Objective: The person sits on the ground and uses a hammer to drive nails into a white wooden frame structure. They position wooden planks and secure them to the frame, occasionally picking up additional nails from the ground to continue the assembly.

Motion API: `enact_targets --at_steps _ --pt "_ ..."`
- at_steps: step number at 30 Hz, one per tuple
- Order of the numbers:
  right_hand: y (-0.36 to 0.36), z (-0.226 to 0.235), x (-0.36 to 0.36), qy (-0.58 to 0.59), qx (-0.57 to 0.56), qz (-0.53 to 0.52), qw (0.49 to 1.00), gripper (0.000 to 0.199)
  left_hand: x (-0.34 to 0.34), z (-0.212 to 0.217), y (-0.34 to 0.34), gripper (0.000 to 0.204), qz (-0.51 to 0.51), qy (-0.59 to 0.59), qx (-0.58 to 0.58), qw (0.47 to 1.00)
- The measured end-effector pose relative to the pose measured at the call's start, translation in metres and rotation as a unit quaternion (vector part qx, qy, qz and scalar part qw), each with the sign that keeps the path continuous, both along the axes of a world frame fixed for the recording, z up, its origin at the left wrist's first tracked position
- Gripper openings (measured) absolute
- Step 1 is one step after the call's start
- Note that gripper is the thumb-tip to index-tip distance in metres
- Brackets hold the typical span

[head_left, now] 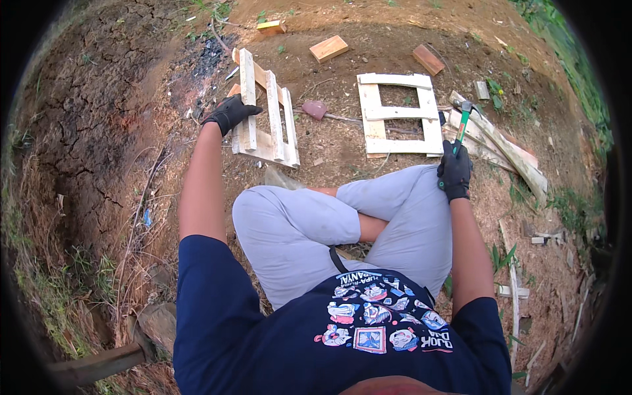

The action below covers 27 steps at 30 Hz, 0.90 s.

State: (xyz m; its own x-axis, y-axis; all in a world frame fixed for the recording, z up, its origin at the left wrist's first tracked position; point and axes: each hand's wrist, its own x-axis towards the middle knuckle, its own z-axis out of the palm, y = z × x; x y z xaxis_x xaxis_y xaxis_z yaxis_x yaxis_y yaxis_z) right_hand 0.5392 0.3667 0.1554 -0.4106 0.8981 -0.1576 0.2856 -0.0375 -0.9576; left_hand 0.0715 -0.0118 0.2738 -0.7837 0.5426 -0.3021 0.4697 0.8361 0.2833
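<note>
My left hand (232, 114), in a black glove, grips the left slat of a slatted wooden frame (275, 122) that is tilted up off the ground. My right hand (455, 172), also gloved, is closed round the green handle of a hammer (464, 122), by my right knee. The hammer's metal head points away from me. Between the two hands a second slatted wooden frame (401, 113), with three crosspieces, lies flat on the soil in front of my crossed legs.
Loose boards (500, 145) are piled to the right of the hammer. Short wood blocks (328, 49) and a reddish block (428, 60) lie farther off. A reddish-brown flat piece (315, 110) sits between the frames. Thin offcuts (515, 303) are scattered at the right.
</note>
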Motion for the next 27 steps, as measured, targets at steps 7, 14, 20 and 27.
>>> enact_targets --at_steps 7,14,20,27 --pt "-0.004 0.012 -0.004 -0.046 -0.011 0.018 0.999 0.03 0.045 -0.001 0.011 0.056 0.126 0.034 0.097 0.987" --pt "0.003 0.019 0.024 0.069 -0.108 0.001 0.992 0.031 0.032 -0.017 0.001 0.064 0.112 0.096 0.083 0.986" --pt "0.013 0.021 0.083 0.023 -0.153 -0.116 0.981 0.038 0.025 -0.017 0.002 0.063 0.12 0.063 0.107 0.985" --pt "0.006 -0.053 0.209 -0.549 0.124 -0.013 0.826 0.044 0.022 -0.02 -0.008 0.064 0.112 0.114 0.08 0.984"
